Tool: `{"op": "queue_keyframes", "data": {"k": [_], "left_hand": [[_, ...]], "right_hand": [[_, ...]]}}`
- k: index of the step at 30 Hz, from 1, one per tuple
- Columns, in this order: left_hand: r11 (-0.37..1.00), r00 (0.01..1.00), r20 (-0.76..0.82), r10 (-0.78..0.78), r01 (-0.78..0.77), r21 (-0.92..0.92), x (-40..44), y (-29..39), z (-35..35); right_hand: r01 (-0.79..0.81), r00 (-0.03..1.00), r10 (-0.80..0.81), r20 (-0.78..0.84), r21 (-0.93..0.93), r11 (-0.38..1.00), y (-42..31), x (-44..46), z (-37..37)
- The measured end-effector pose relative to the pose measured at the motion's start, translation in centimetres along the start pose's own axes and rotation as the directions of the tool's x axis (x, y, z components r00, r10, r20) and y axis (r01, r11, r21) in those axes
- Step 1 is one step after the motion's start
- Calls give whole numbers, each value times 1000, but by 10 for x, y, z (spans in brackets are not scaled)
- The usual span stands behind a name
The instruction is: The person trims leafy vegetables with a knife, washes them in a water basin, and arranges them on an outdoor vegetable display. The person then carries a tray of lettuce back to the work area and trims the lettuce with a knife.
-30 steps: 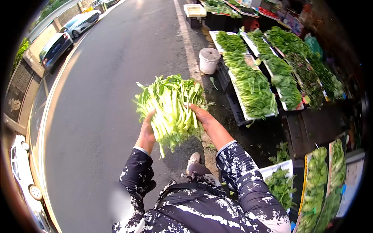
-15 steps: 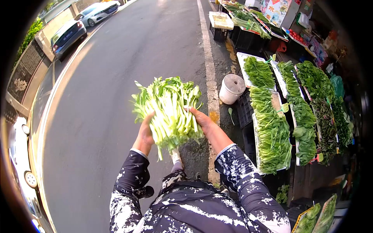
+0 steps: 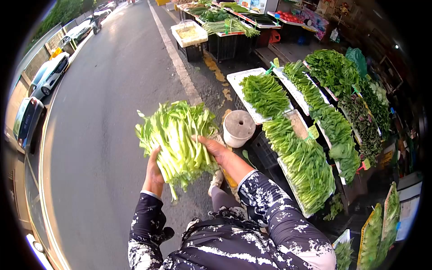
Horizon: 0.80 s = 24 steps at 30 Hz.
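Observation:
A big bunch of leafy green vegetables (image 3: 180,144) with pale stems is held up in front of me, leaves pointing away and cut stem ends toward me. My left hand (image 3: 154,173) grips its left side, the fingers partly hidden behind the stems. On the right side, my right hand (image 3: 213,148) clasps the bunch, thumb lying over the stems. Nearest to the right hand stands a white bucket (image 3: 239,135) with a grey, holed top. Beyond it, long-stemmed greens (image 3: 306,166) lie on a white tray (image 3: 294,193).
More trays hold leafy greens (image 3: 267,95) and dark greens (image 3: 362,126) to the right. A white foam box (image 3: 189,33) sits on a black crate farther up. Parked cars (image 3: 49,74) line the road's left side. A fallen leaf (image 3: 247,157) lies near the bucket.
My view has turned right toward the stall, so the trays and bucket appear farther left. The bunch stays in both hands and sits slightly lower and more to the left in view.

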State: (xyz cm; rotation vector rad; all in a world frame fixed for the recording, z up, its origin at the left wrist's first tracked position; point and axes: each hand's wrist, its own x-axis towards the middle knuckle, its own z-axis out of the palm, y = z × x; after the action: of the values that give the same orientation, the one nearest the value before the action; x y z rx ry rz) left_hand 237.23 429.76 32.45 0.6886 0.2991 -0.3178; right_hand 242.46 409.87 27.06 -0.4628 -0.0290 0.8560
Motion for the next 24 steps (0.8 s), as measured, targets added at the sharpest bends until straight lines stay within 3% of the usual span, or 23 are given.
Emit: {"op": "queue_keyframes", "data": {"k": [2,9,13,15,17,18,19,21,24], "left_hand": [[997,997,-24,71,-70,27,59,23,-6],[996,994,-72,82,-84,-25,224,86,-32],[992,988,-98,122,-124,-8,311,121,-61],[999,997,53,50,-51,13,348,148,-33],[998,999,41,22,-24,55,403,170,-33],[996,998,59,15,-20,92,431,179,-26],[1000,993,114,-18,17,5,496,144,-124],[995,992,100,-72,65,70,530,174,-93],[970,951,201,-233,214,112,604,191,-32]], "right_hand": [[43,999,-44,-2,-53,998,-40,53,-13],[-43,997,46,66,-37,998,-134,202,-67],[-2,999,-6,-45,-163,987,-179,279,-97],[19,997,-31,-73,-163,986,-206,321,-107],[-2,998,-4,-66,-90,996,-242,349,-116],[60,995,-65,-73,-73,996,-259,360,-120],[75,985,-94,-146,-133,988,-223,405,-196],[161,971,-173,-167,-85,983,-263,409,-181],[320,907,-331,-259,-88,944,-319,420,-197]]}}
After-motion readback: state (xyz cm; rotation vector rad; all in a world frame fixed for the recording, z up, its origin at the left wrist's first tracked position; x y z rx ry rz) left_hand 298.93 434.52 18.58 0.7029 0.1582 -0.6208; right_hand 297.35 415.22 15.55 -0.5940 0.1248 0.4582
